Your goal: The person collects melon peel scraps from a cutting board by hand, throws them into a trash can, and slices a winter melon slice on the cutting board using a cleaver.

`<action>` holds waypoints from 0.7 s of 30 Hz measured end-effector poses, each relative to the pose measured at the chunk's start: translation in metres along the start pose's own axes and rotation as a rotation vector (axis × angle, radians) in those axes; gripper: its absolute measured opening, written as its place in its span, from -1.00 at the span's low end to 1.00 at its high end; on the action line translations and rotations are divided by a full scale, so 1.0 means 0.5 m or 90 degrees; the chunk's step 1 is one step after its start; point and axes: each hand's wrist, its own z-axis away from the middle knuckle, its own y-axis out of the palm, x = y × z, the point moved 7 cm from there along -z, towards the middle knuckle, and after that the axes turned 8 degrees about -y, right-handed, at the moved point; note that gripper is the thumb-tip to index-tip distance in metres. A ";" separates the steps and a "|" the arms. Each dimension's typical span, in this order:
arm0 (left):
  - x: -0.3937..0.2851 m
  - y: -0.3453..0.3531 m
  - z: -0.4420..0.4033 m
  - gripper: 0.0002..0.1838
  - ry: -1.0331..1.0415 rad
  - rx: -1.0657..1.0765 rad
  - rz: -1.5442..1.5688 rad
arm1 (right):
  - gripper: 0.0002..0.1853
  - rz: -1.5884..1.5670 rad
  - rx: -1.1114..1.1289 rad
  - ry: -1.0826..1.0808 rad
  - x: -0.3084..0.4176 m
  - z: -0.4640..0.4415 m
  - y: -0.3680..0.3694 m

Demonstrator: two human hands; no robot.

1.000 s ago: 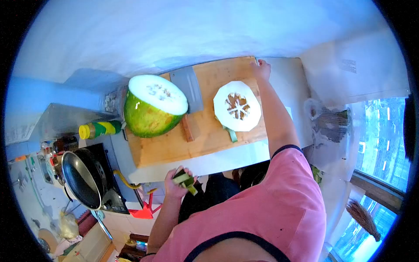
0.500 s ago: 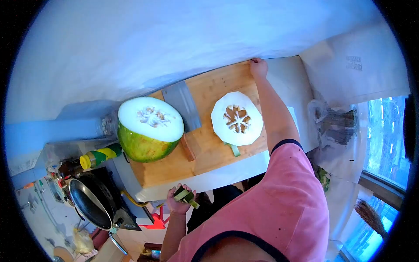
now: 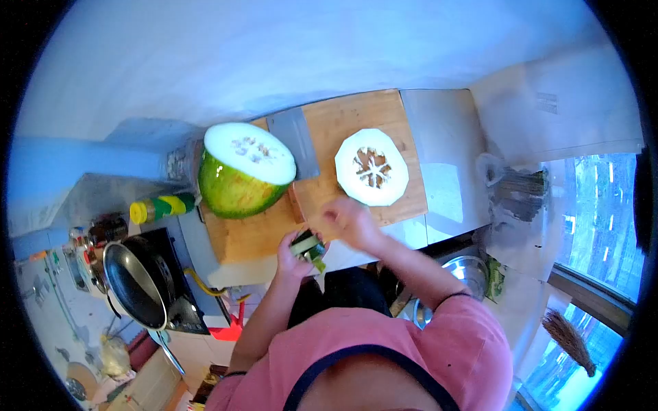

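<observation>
We hold the green rind strips (image 3: pixel 307 248) in the left hand (image 3: pixel 295 255), grip closed around them, at the near edge of the tabletop (image 3: pixel 449 164). The right hand (image 3: pixel 351 222) is over the cutting board's near edge, just beside the left; motion blur prevents us from telling its grip state. The peeled melon slice (image 3: pixel 395 168) lies cut face up on the cutting board (image 3: pixel 356 106), near that board's right edge. The large melon piece (image 3: pixel 236 188) sits at the board's left end, its cut face tilted. The cleaver (image 3: pixel 293 140) lies between both pieces, blade toward the far edge.
</observation>
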 end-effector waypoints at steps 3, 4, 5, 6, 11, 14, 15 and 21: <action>0.013 0.047 -0.008 -0.63 0.015 0.071 -0.064 | -0.82 0.075 0.081 -0.077 0.136 0.044 0.058; 0.027 0.057 -0.004 -0.64 -0.024 0.106 -0.039 | -0.79 0.106 0.081 -0.086 0.145 0.062 0.074; 0.036 0.072 -0.003 -0.65 -0.061 0.148 -0.019 | -0.79 0.105 0.084 -0.083 0.158 0.075 0.080; 0.037 0.084 -0.005 -0.65 -0.060 0.155 -0.021 | -0.79 0.100 0.042 -0.094 0.165 0.074 0.072; 0.067 0.083 0.041 -0.76 -0.065 0.111 0.012 | -0.85 -0.027 -0.192 0.261 0.051 0.154 -0.017; 0.059 0.048 0.081 -0.74 -0.062 0.099 0.042 | -0.87 -0.330 -0.592 0.561 -0.168 0.272 -0.075; 0.050 0.034 0.096 -0.73 -0.052 0.105 0.045 | -0.88 -0.427 -0.686 0.635 -0.249 0.323 -0.073; -0.007 -0.076 0.195 -0.72 0.064 0.115 0.030 | -0.80 -0.618 -0.638 0.817 -0.374 0.305 -0.052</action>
